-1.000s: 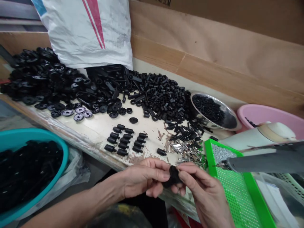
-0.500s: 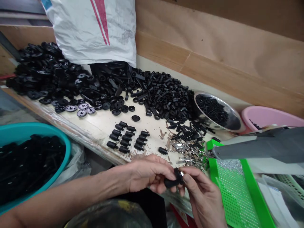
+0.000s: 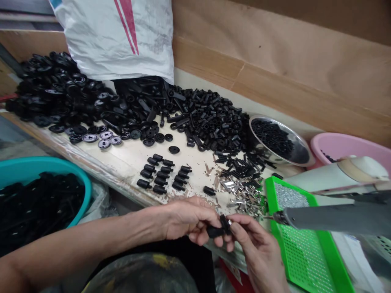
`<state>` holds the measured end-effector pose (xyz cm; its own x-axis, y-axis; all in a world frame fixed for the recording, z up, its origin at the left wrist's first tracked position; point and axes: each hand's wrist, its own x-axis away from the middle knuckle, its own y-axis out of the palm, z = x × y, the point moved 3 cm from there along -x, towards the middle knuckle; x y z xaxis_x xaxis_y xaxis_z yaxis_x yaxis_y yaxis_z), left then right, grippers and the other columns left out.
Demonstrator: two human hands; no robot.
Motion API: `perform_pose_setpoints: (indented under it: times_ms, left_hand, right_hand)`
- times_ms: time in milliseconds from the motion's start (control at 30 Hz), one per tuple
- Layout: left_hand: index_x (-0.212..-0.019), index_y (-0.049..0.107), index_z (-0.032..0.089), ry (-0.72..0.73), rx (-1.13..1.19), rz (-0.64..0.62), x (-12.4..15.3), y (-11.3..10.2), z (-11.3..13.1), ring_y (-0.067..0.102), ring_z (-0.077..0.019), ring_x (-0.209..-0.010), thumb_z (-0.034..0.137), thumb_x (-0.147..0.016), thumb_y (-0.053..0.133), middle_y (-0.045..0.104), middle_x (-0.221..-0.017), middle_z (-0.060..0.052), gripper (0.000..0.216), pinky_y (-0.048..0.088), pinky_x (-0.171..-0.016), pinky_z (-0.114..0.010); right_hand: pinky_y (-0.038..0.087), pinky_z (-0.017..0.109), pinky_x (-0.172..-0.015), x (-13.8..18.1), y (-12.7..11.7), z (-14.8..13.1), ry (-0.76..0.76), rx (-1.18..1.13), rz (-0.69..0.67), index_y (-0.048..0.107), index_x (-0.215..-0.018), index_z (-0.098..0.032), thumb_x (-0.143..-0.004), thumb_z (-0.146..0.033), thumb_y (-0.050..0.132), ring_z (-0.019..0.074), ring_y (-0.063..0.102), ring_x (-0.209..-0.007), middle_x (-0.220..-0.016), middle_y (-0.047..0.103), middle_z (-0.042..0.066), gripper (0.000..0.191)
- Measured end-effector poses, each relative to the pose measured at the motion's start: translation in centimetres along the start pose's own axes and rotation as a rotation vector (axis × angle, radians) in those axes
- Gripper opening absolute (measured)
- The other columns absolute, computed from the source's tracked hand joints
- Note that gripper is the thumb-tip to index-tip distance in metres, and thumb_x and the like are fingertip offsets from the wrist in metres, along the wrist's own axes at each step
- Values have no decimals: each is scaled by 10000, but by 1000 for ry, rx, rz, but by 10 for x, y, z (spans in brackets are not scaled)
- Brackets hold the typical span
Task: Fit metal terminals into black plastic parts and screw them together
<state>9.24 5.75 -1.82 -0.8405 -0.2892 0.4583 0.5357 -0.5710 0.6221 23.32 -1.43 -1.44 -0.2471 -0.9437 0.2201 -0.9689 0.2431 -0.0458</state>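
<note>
Above the table's front edge, my left hand [image 3: 195,221] is closed around a black plastic part [image 3: 215,232] with a thick, knob-like end. My right hand [image 3: 259,248] pinches the part's other end, where a bit of shiny metal [image 3: 229,222] shows between the fingertips. How the metal sits in the part is hidden by the fingers. Behind my hands a single black knob [image 3: 209,190] lies on the table, and rows of similar black knobs [image 3: 161,175] lie to its left. Thin metal strips [image 3: 241,191] are scattered just beyond my right hand.
A grey powered screwdriver [image 3: 330,217] points left over a green tray [image 3: 339,260] of small silvery pieces. Behind stand a steel bowl [image 3: 302,154] and a pink basin [image 3: 324,140]. Black discs [image 3: 58,91] and tubes [image 3: 214,118] are heaped by a white sack [image 3: 122,44]. A teal tub [image 3: 87,191] stands left.
Both hands have shifted slightly left with the black part still held. The grey screwdriver has swung lower, uncovering a pale cylinder and more of the green tray.
</note>
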Motion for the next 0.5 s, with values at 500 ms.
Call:
perform_pose_setpoints:
  times_ms: [500]
  left_hand:
    - [-719,648,105,-7,22,-74,2,-2,-1,507,-59,-355,185,-688,633,661,-631,-38,87,304,-305,-134]
  right_hand:
    - [473,194,-464,5,-1,2,-40,3,25,690,-846,-198,-755,-347,709,123,587,-526,-629,667,15,176]
